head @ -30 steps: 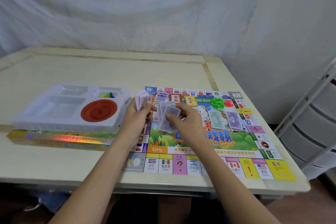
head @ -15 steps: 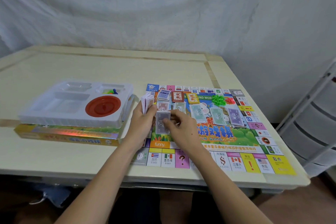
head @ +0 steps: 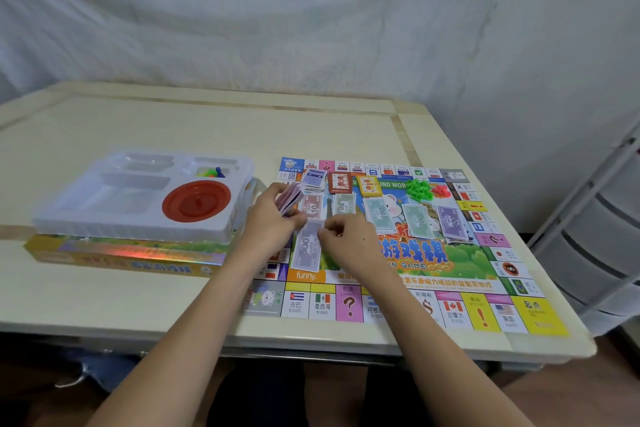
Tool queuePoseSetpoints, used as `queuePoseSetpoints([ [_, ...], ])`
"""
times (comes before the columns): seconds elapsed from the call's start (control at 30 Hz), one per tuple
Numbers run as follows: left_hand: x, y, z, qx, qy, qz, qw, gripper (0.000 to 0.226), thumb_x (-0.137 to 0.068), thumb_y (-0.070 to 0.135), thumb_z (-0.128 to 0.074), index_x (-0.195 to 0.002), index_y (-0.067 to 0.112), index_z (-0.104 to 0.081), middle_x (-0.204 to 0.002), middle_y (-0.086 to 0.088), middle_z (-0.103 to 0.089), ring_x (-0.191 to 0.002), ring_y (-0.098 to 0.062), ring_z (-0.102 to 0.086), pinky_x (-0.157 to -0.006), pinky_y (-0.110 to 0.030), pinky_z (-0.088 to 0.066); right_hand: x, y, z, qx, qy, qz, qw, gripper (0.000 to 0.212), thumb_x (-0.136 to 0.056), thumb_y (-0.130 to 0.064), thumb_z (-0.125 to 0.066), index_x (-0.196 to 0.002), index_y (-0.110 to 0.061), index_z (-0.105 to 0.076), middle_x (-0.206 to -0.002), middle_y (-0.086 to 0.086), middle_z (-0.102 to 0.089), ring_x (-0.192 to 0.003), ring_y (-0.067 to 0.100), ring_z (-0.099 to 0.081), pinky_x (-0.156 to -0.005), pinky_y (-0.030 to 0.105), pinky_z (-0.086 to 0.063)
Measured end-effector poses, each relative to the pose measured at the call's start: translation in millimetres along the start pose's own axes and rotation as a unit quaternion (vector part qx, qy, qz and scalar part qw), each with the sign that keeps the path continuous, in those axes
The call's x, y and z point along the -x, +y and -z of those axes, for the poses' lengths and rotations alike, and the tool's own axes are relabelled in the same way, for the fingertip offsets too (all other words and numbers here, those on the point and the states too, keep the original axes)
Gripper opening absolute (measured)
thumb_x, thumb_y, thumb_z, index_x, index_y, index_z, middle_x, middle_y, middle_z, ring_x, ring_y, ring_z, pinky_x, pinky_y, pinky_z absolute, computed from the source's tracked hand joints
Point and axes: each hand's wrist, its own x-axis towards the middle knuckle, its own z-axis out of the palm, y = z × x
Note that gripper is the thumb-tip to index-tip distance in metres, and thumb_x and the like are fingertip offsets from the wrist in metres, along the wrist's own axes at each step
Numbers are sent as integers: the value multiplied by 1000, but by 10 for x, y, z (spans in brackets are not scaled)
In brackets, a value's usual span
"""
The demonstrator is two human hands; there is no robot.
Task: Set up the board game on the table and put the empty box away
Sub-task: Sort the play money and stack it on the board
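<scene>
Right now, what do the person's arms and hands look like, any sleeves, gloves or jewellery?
Both forearms are bare right to the bottom edge of the picture: no sleeves show. The left hand and right hand wear no gloves, and no rings, watch or bracelet can be seen. The right hand has a small dark dot on its back.

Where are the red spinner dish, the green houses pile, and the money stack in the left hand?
red spinner dish [head: 196,200]: head view, centre of the dish in the white tray.
green houses pile [head: 419,189]: head view, middle of the heap on the board.
money stack [head: 290,198]: head view, fanned edges above the left hand's fingers.
</scene>
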Motion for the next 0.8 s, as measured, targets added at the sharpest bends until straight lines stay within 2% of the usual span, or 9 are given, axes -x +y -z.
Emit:
queuePoseSetpoints([
  [0.1,-60,-30,-90,-90,13,-15,996,41,-81,14,-73,-116,26,-55,-100,-1,-69,-87,-17,-66,-73,-29,-52,-25,28,-73,60,12,3,998,27,-88,-15,-58,-62,-9,-57,-55,1,-51,-49,9,-43,-43,14,-26],
  [0.2,-88,-81,-172,-141,27,-28,989,37,-82,12,-71,-113,24,-55,-106,-3,-69,-91,-23,-65,-79,-34,-53,-28,43,-152,95,31,12,995,19,-87,-15,-58,-76,0,-63,-72,12,-64,-63,21,-53,-48,24,-34],
  [0.33,-103,-141,-206,-180,37,-59,981,33,-79,6,-67,-106,21,-56,-100,-5,-71,-88,-29,-65,-74,-37,-54,7,29,-194,90,53,36,994,12,-89,-14,-58,-97,-7,-54,-89,11,-61,-75,25,-52,-60,30,-38],
  [0.4,-108,-159,-225,-189,37,-64,979,31,-79,5,-65,-104,21,-56,-97,-6,-71,-84,-30,-64,-71,-38,-54,-7,61,-216,103,60,52,991,9,-90,-15,-56,-96,-10,-59,-89,10,-65,-77,25,-57,-61,32,-45],
  [0.53,-125,-173,-222,-177,54,-77,980,28,-81,5,-63,-104,19,-54,-104,-8,-70,-89,-29,-65,-73,-43,-55,-24,88,-258,127,55,63,988,20,-91,-17,-52,-89,-9,-70,-86,10,-70,-76,25,-62,-61,31,-48],
  [0.63,-117,-5,-154,-51,64,-45,996,22,-87,19,-65,-107,19,-56,-95,2,-63,-81,-15,-61,-68,-32,-49,-22,82,-210,89,35,51,994,20,-90,-16,-54,-87,-8,-72,-81,8,-72,-70,22,-64,-62,31,-54],
  [0.7,-119,137,-77,131,26,45,990,8,-91,23,-59,-96,20,-54,-80,2,-56,-63,-9,-52,-55,-24,-41,-51,50,-77,26,52,26,998,19,-91,-17,-55,-90,-10,-73,-78,3,-72,-64,15,-63,-64,25,-54],
  [0.77,-138,231,-4,344,-49,159,924,6,-92,21,-49,-88,17,-47,-70,-2,-50,-53,-10,-41,-45,-19,-31,-84,5,111,-43,91,17,995,16,-94,-18,-55,-93,-13,-70,-74,-4,-68,-60,5,-59,-56,8,-45],
  [0.8,-138,257,27,413,-80,194,886,6,-91,19,-44,-89,15,-46,-68,-5,-51,-53,-12,-40,-45,-21,-32,-94,-17,195,-75,103,18,992,14,-95,-18,-56,-94,-16,-69,-73,-7,-65,-61,2,-56,-54,6,-41],
])
